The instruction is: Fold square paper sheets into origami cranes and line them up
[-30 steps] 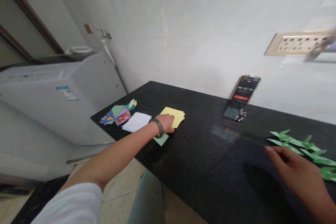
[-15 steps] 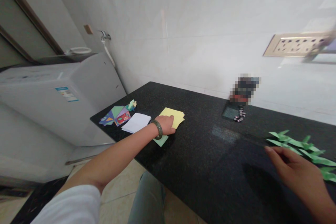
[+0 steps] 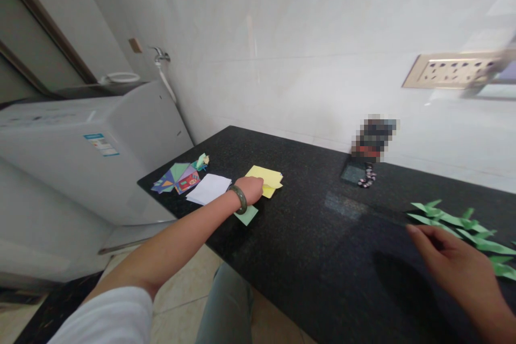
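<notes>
A stack of yellow paper squares (image 3: 269,176) lies on a black speckled countertop (image 3: 322,258), left of the frame's centre. Your left hand (image 3: 250,189) rests on the stack's near left corner with the fingers curled down onto it. The view does not show whether they pinch a sheet or only press on it. A dark green bangle (image 3: 241,199) circles that wrist.

A pale green sheet (image 3: 246,216) lies just below the hand, near the counter's front edge. To the left are a white sheet (image 3: 208,188), then patterned coloured papers (image 3: 177,177) and a small folded paper figure (image 3: 201,161).

At lower right, your right hand (image 3: 455,266) is loosely open and empty, its fingertips just beside a row of green folded paper pieces (image 3: 455,220).

Further back, a blurred-out phone (image 3: 373,137) leans against the wall, with a bead bracelet (image 3: 366,180) at its foot. A socket strip (image 3: 451,71) is set in the wall at upper right. A white washing machine (image 3: 80,145) stands at the left, with a tap (image 3: 161,55) above it.
</notes>
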A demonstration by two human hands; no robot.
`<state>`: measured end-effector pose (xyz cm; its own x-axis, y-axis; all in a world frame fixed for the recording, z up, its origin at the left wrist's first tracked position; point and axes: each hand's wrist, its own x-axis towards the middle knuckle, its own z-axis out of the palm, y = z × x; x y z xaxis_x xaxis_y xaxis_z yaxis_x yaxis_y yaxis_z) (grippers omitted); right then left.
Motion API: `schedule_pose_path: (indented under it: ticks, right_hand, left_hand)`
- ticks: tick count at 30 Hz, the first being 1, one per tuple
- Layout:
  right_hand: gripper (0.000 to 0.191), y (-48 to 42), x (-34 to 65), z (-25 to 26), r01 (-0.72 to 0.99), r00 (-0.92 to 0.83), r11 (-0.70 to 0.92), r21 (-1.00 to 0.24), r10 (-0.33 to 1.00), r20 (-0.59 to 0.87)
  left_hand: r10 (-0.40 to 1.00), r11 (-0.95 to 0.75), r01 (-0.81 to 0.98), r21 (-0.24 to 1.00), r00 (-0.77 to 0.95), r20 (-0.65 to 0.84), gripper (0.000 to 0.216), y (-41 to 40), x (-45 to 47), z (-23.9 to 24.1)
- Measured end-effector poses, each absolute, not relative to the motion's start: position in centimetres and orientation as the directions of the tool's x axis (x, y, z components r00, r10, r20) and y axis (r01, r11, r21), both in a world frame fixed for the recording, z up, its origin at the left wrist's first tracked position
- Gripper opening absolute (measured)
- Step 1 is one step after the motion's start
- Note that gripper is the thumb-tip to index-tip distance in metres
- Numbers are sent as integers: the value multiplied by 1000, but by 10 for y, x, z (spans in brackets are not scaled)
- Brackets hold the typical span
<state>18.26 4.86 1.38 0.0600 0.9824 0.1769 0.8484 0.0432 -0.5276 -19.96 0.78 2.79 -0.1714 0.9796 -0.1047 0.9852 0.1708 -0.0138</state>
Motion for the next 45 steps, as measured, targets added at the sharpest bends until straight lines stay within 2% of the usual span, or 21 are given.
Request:
schedule_pose_path:
  ticks: [5, 8, 9, 10, 11, 12, 13, 14, 16, 18, 20, 24, 26, 30, 34, 39, 45]
  right_hand:
    - [28, 48, 183, 12, 850, 60, 64, -523, 974, 218]
    - [29, 46, 182, 10, 819, 48, 112, -563, 964, 263]
    - [30, 45, 182, 10, 799, 45, 130, -588, 961, 274]
    - [31, 44, 182, 10, 773, 31, 157, -615, 958, 284]
    - [33, 43, 182, 10, 737, 19, 173, -653, 961, 275]
    - [34, 43, 181, 11, 687, 28, 165, -708, 967, 252]
    - [36, 42, 181, 12, 609, 32, 139, -781, 979, 199]
    - [38, 41, 181, 13, 490, 30, 94, -867, 992, 125]
    - [41, 41, 180, 16, 206, -41, 13, -978, 999, 5]
    - [38, 40, 181, 18, 16, -131, -60, -998, 989, -61]
    - [34, 41, 182, 18, -90, -186, -81, -993, 981, -63]
    - [24, 41, 184, 14, -1, -183, -101, -995, 978, -99]
    - [22, 40, 184, 11, 66, -266, -134, -989, 953, -147]
    - [19, 34, 178, 12, 155, -437, -166, -974, 873, -218]
    - [21, 31, 171, 15, 136, -393, -158, -978, 898, -200]
    - [30, 37, 172, 15, 65, -158, -63, -996, 985, -73]
    - [28, 33, 167, 15, 128, -231, -90, -988, 966, -118]
  left_hand:
    - [980, 187, 976, 114, -192, 42, 35, 9, -193, 46]
    - [988, 93, 963, 253, -121, 94, 39, 14, -162, 56]
    - [992, 56, 937, 345, -92, 87, 40, 15, -148, 57]
    - [995, 59, 774, 631, -97, 27, 36, 16, -131, 58]
    - [995, 92, 514, 853, -85, -57, 32, 17, -114, 57]
    - [988, 151, 245, 958, -18, -151, 28, 18, -97, 55]
    - [976, 214, 21, 977, 49, -214, 25, 19, -81, 53]
    - [963, 262, -154, 953, 107, -247, 23, 19, -65, 50]
    - [937, 345, -348, 872, 187, -296, 21, 20, -37, 42]
    - [921, 387, -426, 818, 214, -325, 20, 20, -16, 34]
    - [909, 416, -459, 785, 215, -356, 19, 21, -3, 27]
    - [871, 490, -393, 778, 263, -415, 20, 21, 1, 17]
    - [846, 528, -363, 768, 310, -435, 22, 21, -4, 14]
    - [808, 567, -428, 704, 457, -373, 25, 22, -13, 10]
    - [820, 553, -468, 690, 451, -351, 26, 20, -13, 8]
    - [837, 544, -529, 651, 398, -376, 28, 19, -14, 9]
    - [844, 532, -549, 644, 402, -355, 28, 17, -16, 11]
